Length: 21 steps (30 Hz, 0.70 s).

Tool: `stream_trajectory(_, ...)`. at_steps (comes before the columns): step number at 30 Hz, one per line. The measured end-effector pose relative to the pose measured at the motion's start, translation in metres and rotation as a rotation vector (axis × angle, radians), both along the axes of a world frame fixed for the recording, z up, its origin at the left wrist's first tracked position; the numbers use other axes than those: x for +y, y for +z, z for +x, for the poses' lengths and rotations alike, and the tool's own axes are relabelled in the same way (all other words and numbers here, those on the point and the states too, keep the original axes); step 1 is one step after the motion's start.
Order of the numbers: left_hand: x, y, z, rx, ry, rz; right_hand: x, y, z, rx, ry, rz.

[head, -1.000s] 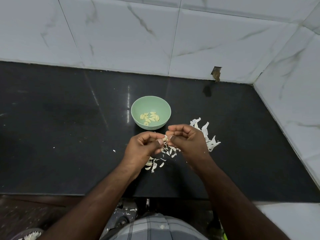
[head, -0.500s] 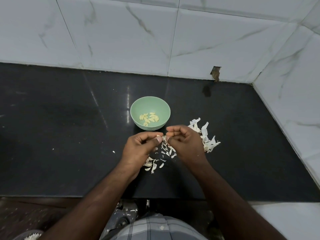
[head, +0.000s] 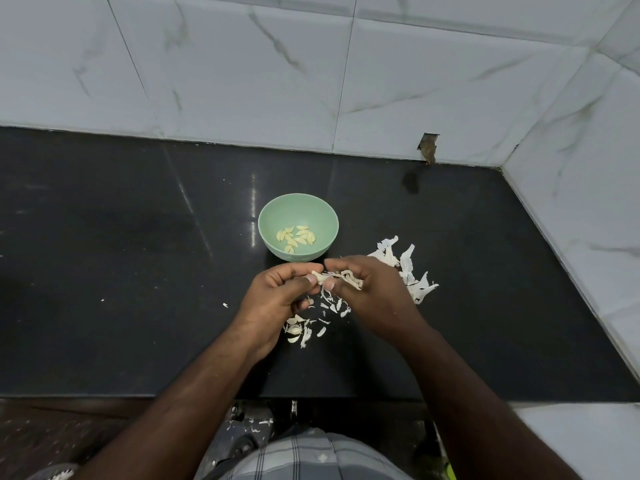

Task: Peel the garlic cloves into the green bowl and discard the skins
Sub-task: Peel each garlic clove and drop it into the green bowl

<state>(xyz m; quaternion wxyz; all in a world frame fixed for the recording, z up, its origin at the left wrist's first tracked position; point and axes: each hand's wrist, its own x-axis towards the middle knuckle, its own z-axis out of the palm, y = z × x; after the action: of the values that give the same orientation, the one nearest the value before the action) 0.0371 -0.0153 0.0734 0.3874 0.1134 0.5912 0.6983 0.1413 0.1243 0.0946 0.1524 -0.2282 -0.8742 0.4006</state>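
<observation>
Both hands meet just in front of the green bowl (head: 298, 227), above the black surface (head: 138, 271). The left hand (head: 277, 299) has its fingers curled, and its thumb and forefinger pinch one end of a garlic clove (head: 320, 277) at the point where the two hands come together. The right hand (head: 370, 292) is curled too, its fingertips pinching the other side of the same clove, and a strip of loose skin (head: 348, 278) trails from the clove across the right hand's fingers (whether it is still joined to the clove cannot be told at this size). The green bowl stands on the surface just beyond the hands, apart from them, and holds a small heap of peeled cloves (head: 296, 238), pale yellow, lying on its bottom. Directly under and slightly nearer than the hands lies a scatter of small skins (head: 311, 323) on the surface, some partly hidden by the left hand. To the right of the right hand, touching its outline in this view, is a pile of larger white skins (head: 412, 271), also on the surface. A single tiny white fleck (head: 225, 305) lies to the left of the left hand, well apart from the rest. White marbled wall tiles (head: 311, 81) rise behind and to the right of the surface, with a chipped hole (head: 428, 147) low in the back wall. At the bottom edge a checked cloth (head: 311, 459) on the person shows.
</observation>
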Motion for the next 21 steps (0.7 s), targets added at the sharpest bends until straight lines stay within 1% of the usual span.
stream_trajectory(2,-0.001,0.001,0.0,0.011,-0.007,0.002,-0.005,0.0,-0.002,-0.012,0.018,-0.006)
stream_trajectory(8,-0.001,0.0,0.001,-0.007,0.024,0.01,-0.009,-0.005,-0.007,0.037,-0.011,-0.033)
stream_trajectory(12,-0.001,0.001,-0.001,0.075,0.041,0.006,-0.01,-0.009,-0.007,0.022,-0.043,-0.162)
stream_trajectory(15,-0.002,0.001,0.0,0.13,0.039,0.006,-0.009,-0.014,-0.007,0.024,-0.06,-0.218)
stream_trajectory(21,-0.002,0.002,0.003,0.254,0.025,0.011,-0.005,-0.016,-0.004,0.055,-0.053,-0.388)
